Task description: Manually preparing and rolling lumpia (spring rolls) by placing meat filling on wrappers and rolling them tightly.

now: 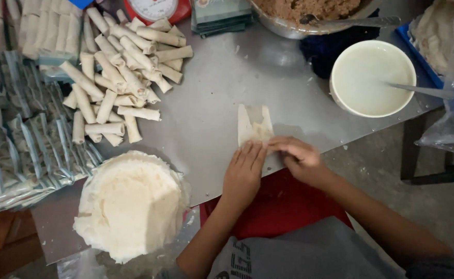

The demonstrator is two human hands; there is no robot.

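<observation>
A pale wrapper (254,123) with filling lies on the metal table (211,93), its near end folded under my fingers. My left hand (244,170) presses flat on the near left of the roll, fingers together. My right hand (299,157) pinches the near right edge of the same wrapper. A stack of round wrappers (131,204) sits to the left near the table's front edge. A pile of finished rolls (121,72) lies at the back left.
A white bowl of pale liquid (372,77) with a spoon (423,91) stands at the right. A metal bowl of brown filling (309,13) is at the back. Packed bags (25,139) line the left side; a red scale (157,9) sits behind the rolls.
</observation>
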